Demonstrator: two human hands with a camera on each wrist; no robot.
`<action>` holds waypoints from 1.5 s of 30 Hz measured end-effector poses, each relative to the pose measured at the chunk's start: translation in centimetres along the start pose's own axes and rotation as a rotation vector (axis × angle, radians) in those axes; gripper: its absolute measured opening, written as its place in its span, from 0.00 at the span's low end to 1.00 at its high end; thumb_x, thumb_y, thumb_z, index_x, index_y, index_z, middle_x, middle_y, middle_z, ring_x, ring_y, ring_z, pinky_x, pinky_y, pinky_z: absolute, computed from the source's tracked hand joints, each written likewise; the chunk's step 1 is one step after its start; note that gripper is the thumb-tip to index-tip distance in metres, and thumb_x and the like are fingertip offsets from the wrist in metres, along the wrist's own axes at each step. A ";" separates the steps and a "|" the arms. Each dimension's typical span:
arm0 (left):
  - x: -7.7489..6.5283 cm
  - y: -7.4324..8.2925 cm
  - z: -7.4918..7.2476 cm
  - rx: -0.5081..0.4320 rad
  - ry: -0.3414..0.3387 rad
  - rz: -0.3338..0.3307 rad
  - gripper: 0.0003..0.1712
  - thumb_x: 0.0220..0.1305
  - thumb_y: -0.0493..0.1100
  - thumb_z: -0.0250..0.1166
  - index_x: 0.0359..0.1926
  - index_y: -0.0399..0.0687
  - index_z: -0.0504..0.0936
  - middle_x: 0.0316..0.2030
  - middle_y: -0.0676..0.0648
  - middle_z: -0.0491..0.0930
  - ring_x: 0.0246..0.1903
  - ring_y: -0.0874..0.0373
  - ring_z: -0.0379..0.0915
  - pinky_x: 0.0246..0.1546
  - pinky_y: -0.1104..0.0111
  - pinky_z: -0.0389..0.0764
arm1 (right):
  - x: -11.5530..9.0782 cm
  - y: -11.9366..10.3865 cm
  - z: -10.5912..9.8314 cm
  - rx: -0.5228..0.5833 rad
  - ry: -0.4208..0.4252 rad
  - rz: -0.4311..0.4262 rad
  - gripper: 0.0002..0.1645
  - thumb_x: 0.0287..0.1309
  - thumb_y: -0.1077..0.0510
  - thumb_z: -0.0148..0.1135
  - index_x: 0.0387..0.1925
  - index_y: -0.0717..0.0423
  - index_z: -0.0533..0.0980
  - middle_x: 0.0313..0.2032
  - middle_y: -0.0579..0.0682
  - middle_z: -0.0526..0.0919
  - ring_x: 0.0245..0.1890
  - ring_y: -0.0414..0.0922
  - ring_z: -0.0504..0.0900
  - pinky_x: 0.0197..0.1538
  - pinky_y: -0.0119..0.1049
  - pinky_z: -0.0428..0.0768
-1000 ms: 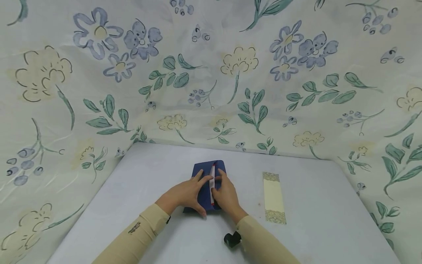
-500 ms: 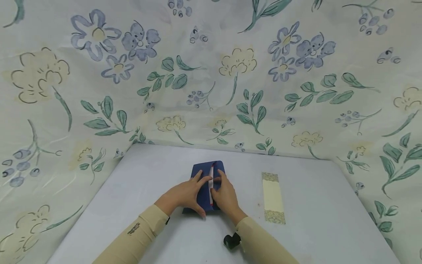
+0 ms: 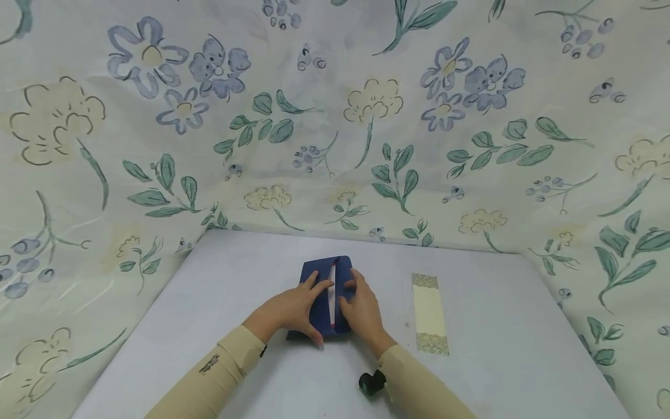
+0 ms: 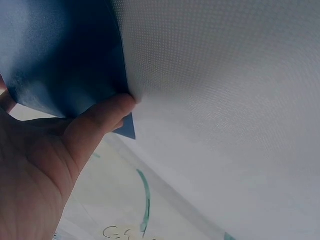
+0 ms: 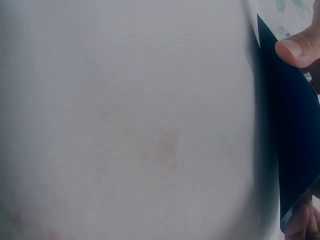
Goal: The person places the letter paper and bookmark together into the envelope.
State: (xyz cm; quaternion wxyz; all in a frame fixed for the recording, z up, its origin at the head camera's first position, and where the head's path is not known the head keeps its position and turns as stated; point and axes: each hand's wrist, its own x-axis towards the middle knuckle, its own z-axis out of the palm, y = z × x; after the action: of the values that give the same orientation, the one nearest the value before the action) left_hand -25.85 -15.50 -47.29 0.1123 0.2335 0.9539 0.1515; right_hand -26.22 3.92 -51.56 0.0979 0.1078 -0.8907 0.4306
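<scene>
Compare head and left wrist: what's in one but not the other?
Head only: right grip at the blue folder, white insert showing in the folder's opening, cream strip with patterned ends, black object by the right sleeve.
Left wrist only: creased palm side of the left grip, fine dotted texture on the white tabletop.
Both: left grip, blue folder, white tabletop, floral backdrop.

The folder (image 3: 320,311) is dark blue, the strip (image 3: 430,311) cream with patterned ends (image 3: 432,343), the backdrop (image 3: 324,131) floral.

Folder (image 3: 321,309) on table (image 3: 502,326), strip (image 3: 431,314) to its right
</scene>
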 end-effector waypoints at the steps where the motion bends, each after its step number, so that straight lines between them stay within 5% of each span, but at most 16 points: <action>1: 0.0 0.0 0.0 0.002 -0.001 -0.004 0.75 0.31 0.71 0.84 0.79 0.58 0.56 0.78 0.28 0.45 0.68 0.29 0.62 0.61 0.41 0.73 | 0.0 0.1 -0.1 -0.001 0.003 0.005 0.42 0.59 0.64 0.69 0.72 0.61 0.63 0.53 0.54 0.84 0.28 0.37 0.77 0.30 0.31 0.77; 45: 0.4 0.0 0.3 -0.001 0.003 -0.018 0.75 0.31 0.71 0.84 0.79 0.58 0.56 0.77 0.28 0.46 0.67 0.27 0.63 0.59 0.39 0.73 | -1.0 2.6 -2.4 -0.083 0.104 0.072 0.40 0.56 0.65 0.71 0.69 0.64 0.66 0.49 0.55 0.84 0.26 0.38 0.77 0.34 0.36 0.78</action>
State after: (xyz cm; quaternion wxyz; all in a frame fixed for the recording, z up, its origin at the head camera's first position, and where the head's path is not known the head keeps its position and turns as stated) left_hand -26.12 -15.26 -47.60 0.1126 0.2244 0.9561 0.1512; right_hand -25.82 7.51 -52.32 0.1330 0.0492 -0.9048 0.4016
